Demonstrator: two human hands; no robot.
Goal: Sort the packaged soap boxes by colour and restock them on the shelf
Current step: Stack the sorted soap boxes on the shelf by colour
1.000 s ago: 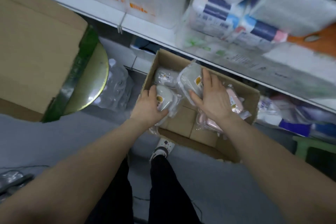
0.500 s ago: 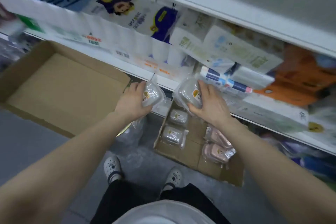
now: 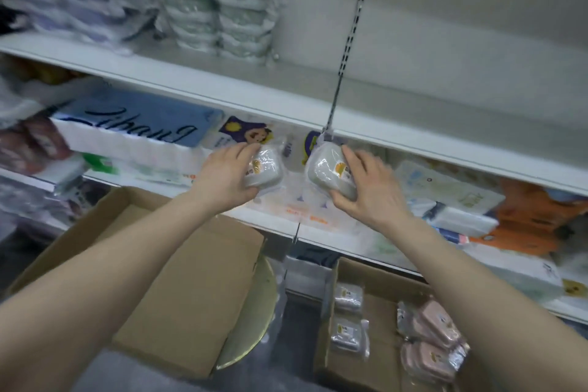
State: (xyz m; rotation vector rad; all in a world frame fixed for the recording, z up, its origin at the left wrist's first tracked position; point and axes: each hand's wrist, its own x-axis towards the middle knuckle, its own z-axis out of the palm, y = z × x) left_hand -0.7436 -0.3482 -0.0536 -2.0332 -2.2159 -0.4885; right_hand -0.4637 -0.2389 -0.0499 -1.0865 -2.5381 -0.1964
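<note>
Head view: the left hand (image 3: 222,178) curls its fingers round a grey-green wrapped soap box (image 3: 265,169), and the right hand (image 3: 372,191) grips a second box (image 3: 329,170) of the same colour. The two are held apart, side by side, in the air before the paper goods (image 3: 133,124), just under the edge of the upper shelf (image 3: 286,89). On that shelf stand two blurred stacks (image 3: 219,16) of green packs. Lower right, a carton (image 3: 385,277) holds two grey boxes (image 3: 348,297) and several pink boxes (image 3: 436,328).
</note>
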